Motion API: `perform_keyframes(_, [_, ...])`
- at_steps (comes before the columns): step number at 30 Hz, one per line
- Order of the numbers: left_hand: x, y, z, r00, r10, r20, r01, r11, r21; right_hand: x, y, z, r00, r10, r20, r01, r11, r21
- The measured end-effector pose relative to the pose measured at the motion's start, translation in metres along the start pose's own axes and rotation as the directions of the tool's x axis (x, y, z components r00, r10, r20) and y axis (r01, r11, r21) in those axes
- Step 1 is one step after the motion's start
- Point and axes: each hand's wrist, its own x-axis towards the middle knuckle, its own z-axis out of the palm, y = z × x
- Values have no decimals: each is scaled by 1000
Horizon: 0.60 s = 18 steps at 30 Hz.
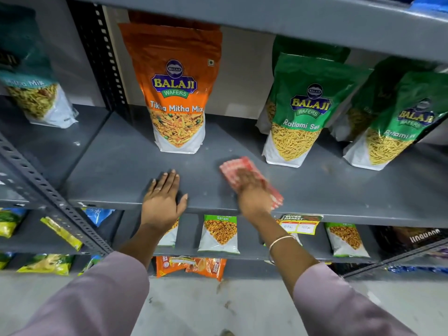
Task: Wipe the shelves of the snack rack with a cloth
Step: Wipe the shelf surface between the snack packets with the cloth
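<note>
Pressing flat, right hand (252, 190) fingers pin the red cloth (242, 173) to the shelf (121, 170) before Balaji "Tikha Mitha Mix" pouch (177, 93) and "Ratlami Sev" pouch (303, 112); left hand (162, 200) lies spread.

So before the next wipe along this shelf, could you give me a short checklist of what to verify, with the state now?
1. Cloth lies flat on the shelf under the right hand: ok.
2. Left hand rests open on the shelf front edge, clear of the cloth: ok.
3. Bare shelf between the orange Tikha Mitha Mix bag and the cloth, for a stroke to the left: ok.
4. Room to the right: the nearest green Ratlami Sev bag stands close behind the cloth and could be knocked: not ok.
5. White specks show on the shelf surface, so it is not clean: not ok.
6. Cloth damp or dry: cannot tell.
</note>
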Motion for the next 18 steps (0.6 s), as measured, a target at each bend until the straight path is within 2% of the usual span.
perform_keyframes(2, [0,1,0,1000,-3,9,3,1000,7,1,16,-5,945,326,8,-326,944,59])
perform_keyframes(3, [0,1,0,1000,-6,15,6,1000,8,6,13,-7,908,418,44,-420,905,68])
perform_keyframes(4, [1,1,0,1000,-7,18,7,1000,7,8,3,-9,906,417,80,-421,905,55])
perform_keyframes(5, [1,1,-1,1000,-10,18,10,1000,2,9,-10,-10,935,343,89,-347,937,35])
perform_keyframes(7, [1,2,-1,1000,-15,0,15,1000,1,10,-35,-4,995,56,84,-58,998,27])
perform_keyframes(8, [1,1,-2,1000,-20,-8,20,1000,3,14,-42,-1,994,-65,91,62,998,31])
perform_keyframes(9, [2,3,-4,1000,-17,-15,17,1000,0,20,-40,-1,988,-125,87,122,992,34])
perform_keyframes(11, [1,1,-3,999,-15,-28,14,1000,-19,40,-31,-1,996,-57,69,53,997,57])
perform_keyframes(13, [3,4,-5,999,0,-41,-2,999,-41,60,-22,-10,988,138,70,-145,982,123])
perform_keyframes(14, [3,3,-4,999,-1,-38,-1,999,-46,72,-23,-11,978,186,92,-198,968,152])
perform_keyframes(15, [3,2,-2,999,-5,-33,3,999,-50,83,-27,-12,980,164,110,-179,974,141])
perform_keyframes(18, [3,-1,3,999,-10,-33,8,998,-65,114,-37,-16,989,-40,144,37,999,28])
